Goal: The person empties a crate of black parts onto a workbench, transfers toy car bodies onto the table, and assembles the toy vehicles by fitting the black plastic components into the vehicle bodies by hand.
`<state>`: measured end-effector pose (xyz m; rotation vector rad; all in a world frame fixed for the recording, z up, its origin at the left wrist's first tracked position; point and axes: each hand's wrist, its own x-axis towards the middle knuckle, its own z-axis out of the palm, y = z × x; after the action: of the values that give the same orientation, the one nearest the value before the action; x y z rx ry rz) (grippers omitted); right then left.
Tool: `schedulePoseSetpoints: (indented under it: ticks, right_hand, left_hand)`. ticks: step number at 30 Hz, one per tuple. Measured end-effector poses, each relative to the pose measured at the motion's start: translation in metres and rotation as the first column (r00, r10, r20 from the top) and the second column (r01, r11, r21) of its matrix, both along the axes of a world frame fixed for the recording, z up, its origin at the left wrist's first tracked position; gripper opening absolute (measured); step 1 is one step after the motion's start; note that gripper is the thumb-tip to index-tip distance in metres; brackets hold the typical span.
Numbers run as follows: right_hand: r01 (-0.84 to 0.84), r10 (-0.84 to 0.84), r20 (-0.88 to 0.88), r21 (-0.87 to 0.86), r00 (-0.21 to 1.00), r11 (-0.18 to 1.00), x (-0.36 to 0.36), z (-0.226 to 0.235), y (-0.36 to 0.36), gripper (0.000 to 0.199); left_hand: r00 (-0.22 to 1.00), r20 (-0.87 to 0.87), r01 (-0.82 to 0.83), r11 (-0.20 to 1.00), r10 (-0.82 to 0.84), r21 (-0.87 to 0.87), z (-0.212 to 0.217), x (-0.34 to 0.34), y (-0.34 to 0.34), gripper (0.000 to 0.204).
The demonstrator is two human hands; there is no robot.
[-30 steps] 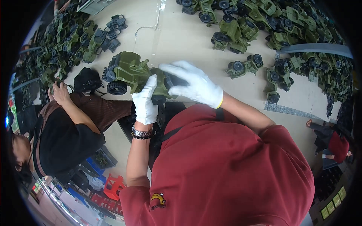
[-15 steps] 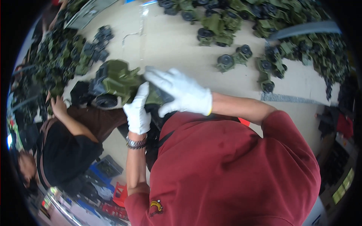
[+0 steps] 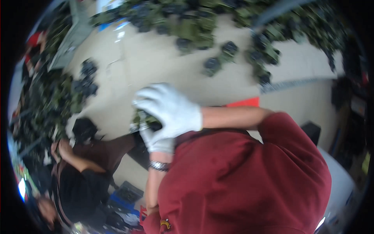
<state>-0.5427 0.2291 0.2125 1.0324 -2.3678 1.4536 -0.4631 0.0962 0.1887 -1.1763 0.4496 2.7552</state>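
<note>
Both of my hands wear white gloves and meet near the middle of the view. Between them is an olive-green toy vehicle (image 3: 145,117), mostly hidden, with only a small green and dark part showing. My right hand (image 3: 171,109) curves over it from the right and above, fingers bent around it. Below, my left hand (image 3: 156,143) grips it from underneath, thumb pointing up; a metal bracelet circles that wrist. The gloves and the toy are blurred by motion.
Piles of green toy vehicles (image 3: 194,25) cover the far side and the left. Two dark-wheeled pieces (image 3: 221,58) lie apart on the pale floor (image 3: 117,78). A co-worker in black (image 3: 80,187) sits at the left. Something red (image 3: 245,102) is by my right forearm.
The view has swung, so the piles sit elsewhere in it. The toy vehicle, broadly visible before, is now mostly covered by my hands. My right hand has turned and curled over it.
</note>
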Motion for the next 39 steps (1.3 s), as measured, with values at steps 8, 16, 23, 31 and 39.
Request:
schedulePoseSetpoints:
  ticks: [8, 16, 23, 31, 39]
  right_hand:
    - [0.104, -0.104, -0.012, -0.023, 0.994, 0.994, -0.015, -0.037, 0.008, 0.046]
    - [0.121, -0.146, 0.233, 0.117, 0.962, 0.986, -0.018, -0.048, 0.013, 0.064]
    - [0.11, -0.158, 0.199, 0.233, 0.967, 0.966, -0.021, -0.075, 0.032, 0.052]
    - [0.035, -0.141, 0.417, 0.251, 0.898, 0.967, -0.013, -0.086, 0.048, 0.035]
    - [-0.129, -0.024, 0.322, 0.445, 0.946, 0.886, -0.012, -0.117, 0.071, 0.03]
  left_hand:
    - [0.963, 0.269, -0.055, 0.982, 0.004, 0.179, -0.013, -0.026, 0.035, 0.041]
    - [0.927, 0.352, 0.095, 0.99, -0.127, 0.107, -0.043, -0.056, -0.009, 0.058]
    - [0.988, -0.153, -0.064, 0.98, 0.035, -0.188, -0.031, -0.171, -0.191, 0.069]
    - [0.874, -0.468, -0.471, 0.456, 0.129, -0.755, 0.064, -0.207, -0.25, 0.085]
    - [0.904, 0.175, 0.316, 0.332, -0.389, -0.889, -0.037, -0.038, -0.152, 0.031]
